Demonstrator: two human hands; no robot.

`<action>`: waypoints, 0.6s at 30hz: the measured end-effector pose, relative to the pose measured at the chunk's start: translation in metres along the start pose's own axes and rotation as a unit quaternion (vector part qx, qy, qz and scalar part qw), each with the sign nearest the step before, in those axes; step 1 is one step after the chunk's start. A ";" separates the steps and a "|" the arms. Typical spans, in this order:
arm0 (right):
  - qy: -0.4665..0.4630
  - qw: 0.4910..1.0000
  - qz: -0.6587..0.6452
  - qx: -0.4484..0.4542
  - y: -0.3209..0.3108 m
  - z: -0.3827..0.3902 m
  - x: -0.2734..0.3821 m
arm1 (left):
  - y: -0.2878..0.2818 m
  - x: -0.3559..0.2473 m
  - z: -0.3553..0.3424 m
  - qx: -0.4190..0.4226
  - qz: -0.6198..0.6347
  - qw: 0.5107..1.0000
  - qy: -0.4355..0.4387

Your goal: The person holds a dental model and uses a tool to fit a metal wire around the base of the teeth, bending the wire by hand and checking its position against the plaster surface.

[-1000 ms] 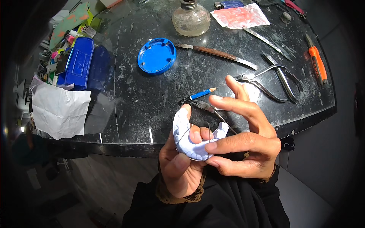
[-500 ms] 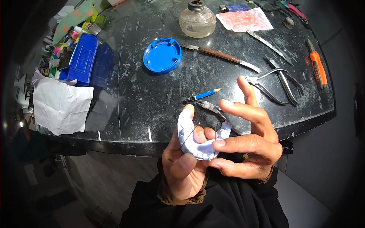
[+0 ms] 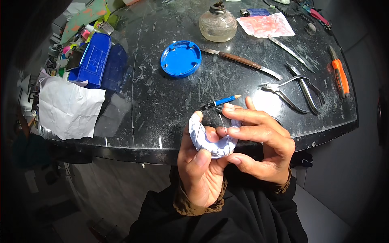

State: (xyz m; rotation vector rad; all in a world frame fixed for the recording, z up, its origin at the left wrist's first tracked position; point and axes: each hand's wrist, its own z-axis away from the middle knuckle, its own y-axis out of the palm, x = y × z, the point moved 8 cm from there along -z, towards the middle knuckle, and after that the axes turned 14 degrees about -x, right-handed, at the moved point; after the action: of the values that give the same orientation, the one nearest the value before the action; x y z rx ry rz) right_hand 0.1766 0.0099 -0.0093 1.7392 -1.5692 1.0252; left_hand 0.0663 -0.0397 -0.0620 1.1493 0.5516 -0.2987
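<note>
On the left, the left hand point(image 3: 200, 174) is wrapped round the pale blue-white, horseshoe-shaped plaster dental cast point(image 3: 214, 149), thumb against its near curve, and this piece looks light, stiff and chalky, hardly slippery but likely to chip at the teeth, so the thick outer wall seems the safest hold. Crossing the cast just left of the right fingertips, the thin grey metal wire point(image 3: 223, 122) looks springy, best steadied close to the plaster, and there's the right hand point(image 3: 269, 148), fingers bent, touching the cast's right side; whether it pinches the wire, I can't tell.
</note>
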 end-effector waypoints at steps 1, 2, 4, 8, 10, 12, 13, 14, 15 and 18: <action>0.001 1.000 -0.026 -0.003 0.001 0.000 -0.001 | 0.000 0.000 -0.001 0.008 0.021 1.000 0.001; 0.002 0.999 -0.051 -0.007 0.001 -0.001 -0.001 | 0.002 0.000 -0.001 0.008 0.021 1.000 0.002; 0.000 0.998 -0.056 -0.007 0.003 -0.002 0.001 | 0.002 -0.003 -0.001 -0.011 0.095 0.995 -0.004; 0.000 0.997 -0.076 0.007 0.006 -0.002 0.001 | 0.003 -0.005 -0.001 -0.015 0.097 0.995 0.002; 0.001 0.997 -0.077 0.006 0.006 -0.003 0.002 | 0.003 -0.005 -0.001 -0.021 0.095 0.995 0.007; 0.001 0.997 -0.078 0.005 0.007 -0.004 0.003 | 0.002 -0.005 -0.001 -0.025 0.097 0.995 0.007; -0.004 0.997 -0.078 0.001 0.008 -0.004 0.004 | 0.001 -0.005 -0.001 -0.030 0.097 0.995 0.008; -0.008 0.997 -0.078 -0.003 0.008 -0.004 0.005 | 0.001 -0.006 -0.001 -0.030 0.097 0.995 0.007; -0.008 0.997 -0.078 -0.002 0.009 -0.004 0.005 | 0.001 -0.006 -0.001 -0.036 0.093 0.995 0.007; -0.011 0.996 -0.087 -0.011 0.009 -0.004 0.007 | -0.001 -0.007 0.001 0.000 0.086 0.996 0.015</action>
State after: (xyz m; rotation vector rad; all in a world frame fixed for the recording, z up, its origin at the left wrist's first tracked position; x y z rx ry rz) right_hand 0.1668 0.0084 -0.0017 1.8414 -1.4092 0.9031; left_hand 0.0604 -0.0409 -0.0586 1.1951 0.4758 -0.1334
